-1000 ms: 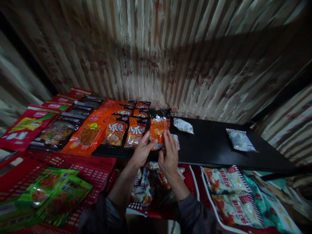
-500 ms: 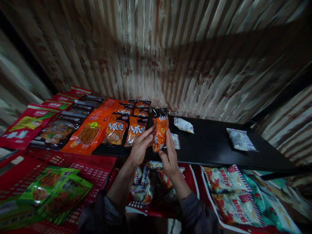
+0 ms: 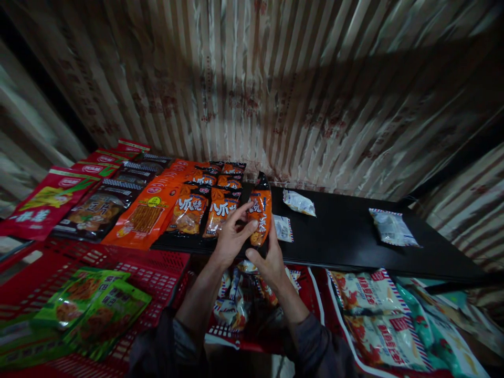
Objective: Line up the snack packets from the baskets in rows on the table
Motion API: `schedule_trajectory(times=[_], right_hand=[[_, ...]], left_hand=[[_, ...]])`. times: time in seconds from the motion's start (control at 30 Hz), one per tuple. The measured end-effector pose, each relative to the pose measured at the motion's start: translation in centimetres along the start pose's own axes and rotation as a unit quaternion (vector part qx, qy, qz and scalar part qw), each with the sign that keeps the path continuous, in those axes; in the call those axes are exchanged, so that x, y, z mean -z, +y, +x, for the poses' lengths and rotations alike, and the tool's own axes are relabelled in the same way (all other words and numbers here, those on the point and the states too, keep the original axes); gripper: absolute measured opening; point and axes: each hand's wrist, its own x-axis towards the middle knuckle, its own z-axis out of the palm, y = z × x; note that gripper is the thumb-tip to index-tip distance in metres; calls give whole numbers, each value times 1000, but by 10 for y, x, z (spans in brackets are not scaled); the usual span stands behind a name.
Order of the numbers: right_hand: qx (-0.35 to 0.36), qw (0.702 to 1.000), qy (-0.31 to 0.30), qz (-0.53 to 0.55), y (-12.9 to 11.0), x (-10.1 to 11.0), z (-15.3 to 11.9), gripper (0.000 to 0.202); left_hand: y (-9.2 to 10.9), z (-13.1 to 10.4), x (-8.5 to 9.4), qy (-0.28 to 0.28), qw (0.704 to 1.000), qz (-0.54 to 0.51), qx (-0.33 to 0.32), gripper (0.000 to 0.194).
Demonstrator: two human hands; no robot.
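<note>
Head view: your left hand [image 3: 232, 239] and right hand [image 3: 273, 262] are set a little apart, with one orange-and-black packet [image 3: 262, 212] clasped between them. Packet is upright, dark end at top, above the front part of the black shelf [image 3: 342, 236]; contact with the shelf cannot be told. Your left thumb lies over its lower front; your right fingers run along its right edge, partly hidden.

Left of it, matching packets [image 3: 189, 212] lie in two columns, then an orange bag [image 3: 144, 215], dark bags [image 3: 94, 210] and red bags [image 3: 51, 202]. Just right of it: a small white packet [image 3: 283, 229], partly covered by your right hand. A second white packet [image 3: 300, 202] lies farther back, a third [image 3: 394, 227] well apart to the right.

Below the shelf, left: red basket [image 3: 167, 268] holding green bags [image 3: 108, 315].
</note>
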Motion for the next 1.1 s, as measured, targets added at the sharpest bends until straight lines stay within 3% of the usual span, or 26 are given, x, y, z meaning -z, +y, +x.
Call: schedule_trajectory(times=[0.17, 0.3, 0.47, 0.63, 0.87, 1.1], right_hand=[[-28, 997, 2, 78, -7, -5, 1, 82], [-44, 987, 56, 145, -4, -10, 6, 70], [-107, 951, 101, 272, 0, -9, 13, 55], [-161, 919, 137, 334, 0, -5, 17, 40], [-203, 878, 174, 396, 6, -4, 20, 21], [-200, 891, 175, 368, 7, 2, 21, 24]], left_hand=[[-1, -1, 0, 9, 999, 28, -36, 47], [4, -3, -3, 20, 997, 42, -60, 38], [1, -2, -7, 56, 997, 31, -53, 32], [-6, 0, -9, 74, 993, 74, -51, 25], [-12, 2, -11, 85, 996, 27, 15, 44], [-5, 0, -10, 60, 989, -35, 130, 42]])
